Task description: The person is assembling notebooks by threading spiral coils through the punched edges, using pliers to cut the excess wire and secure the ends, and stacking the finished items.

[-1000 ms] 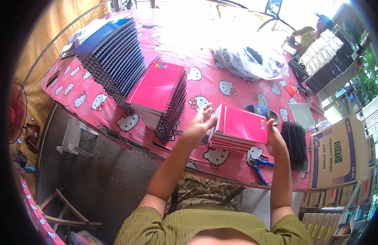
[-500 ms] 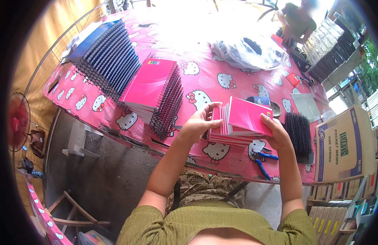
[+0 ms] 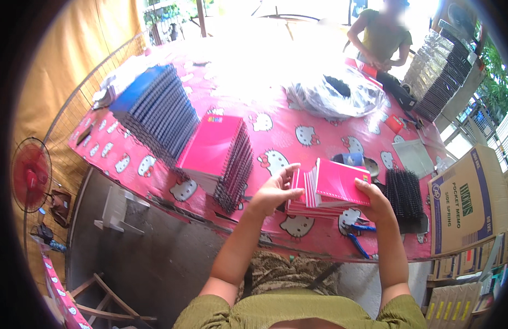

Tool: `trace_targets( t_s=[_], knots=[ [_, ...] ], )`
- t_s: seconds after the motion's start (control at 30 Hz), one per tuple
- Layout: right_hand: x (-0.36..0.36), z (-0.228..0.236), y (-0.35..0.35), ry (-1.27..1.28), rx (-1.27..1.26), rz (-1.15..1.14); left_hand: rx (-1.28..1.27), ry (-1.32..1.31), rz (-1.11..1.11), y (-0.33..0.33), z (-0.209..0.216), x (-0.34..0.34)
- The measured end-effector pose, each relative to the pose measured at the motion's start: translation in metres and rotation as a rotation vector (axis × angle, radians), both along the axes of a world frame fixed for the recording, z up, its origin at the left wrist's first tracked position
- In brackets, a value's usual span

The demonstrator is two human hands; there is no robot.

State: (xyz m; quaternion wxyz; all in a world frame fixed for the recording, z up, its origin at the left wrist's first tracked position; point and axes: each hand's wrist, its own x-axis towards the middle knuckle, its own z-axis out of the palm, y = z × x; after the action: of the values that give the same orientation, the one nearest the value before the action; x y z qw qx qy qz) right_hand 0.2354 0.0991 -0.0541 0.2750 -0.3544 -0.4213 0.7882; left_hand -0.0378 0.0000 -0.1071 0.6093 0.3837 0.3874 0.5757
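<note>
My right hand [image 3: 376,200] grips the right side of a pink-covered notebook [image 3: 342,183] that has a row of punched holes along its near edge and no coil. It is tilted over a short pile of similar pink notebooks [image 3: 311,210]. My left hand [image 3: 275,189] is closed around the left end of several upper booklets, thumb on the near side and fingers on the far side. Blue-handled pliers [image 3: 357,244] lie by my right wrist. To the right stands a bundle of black spiral coils [image 3: 403,194].
Left on the table [image 3: 306,151] are a stack of coil-bound pink notebooks [image 3: 213,143] and a taller blue stack [image 3: 155,109]. A clear plastic bag [image 3: 336,97] lies farther back. A cardboard box [image 3: 468,203] stands right. Another person [image 3: 383,41] works at the far right.
The whole view has shifted, so the table and stacks appear lower in the picture. Both hands keep their hold on the pink notebooks, with the tilted one slightly altered in angle.
</note>
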Motion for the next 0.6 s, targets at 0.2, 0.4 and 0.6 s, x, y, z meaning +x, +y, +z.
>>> trace_targets(
  t_s=[0.2, 0.4, 0.6],
  knots=[
    [0.013, 0.008, -0.005, -0.046, 0.021, -0.018, -0.055, 0.087, 0.036, -0.003, 0.004, -0.003],
    [0.036, 0.016, -0.015, 0.074, 0.159, -0.162, 0.117, 0.723, 0.362, -0.004, 0.022, 0.005],
    [-0.005, 0.032, -0.037, 0.177, 0.41, -0.105, 0.3, 0.403, 0.159, 0.0, 0.089, 0.034]
  ],
)
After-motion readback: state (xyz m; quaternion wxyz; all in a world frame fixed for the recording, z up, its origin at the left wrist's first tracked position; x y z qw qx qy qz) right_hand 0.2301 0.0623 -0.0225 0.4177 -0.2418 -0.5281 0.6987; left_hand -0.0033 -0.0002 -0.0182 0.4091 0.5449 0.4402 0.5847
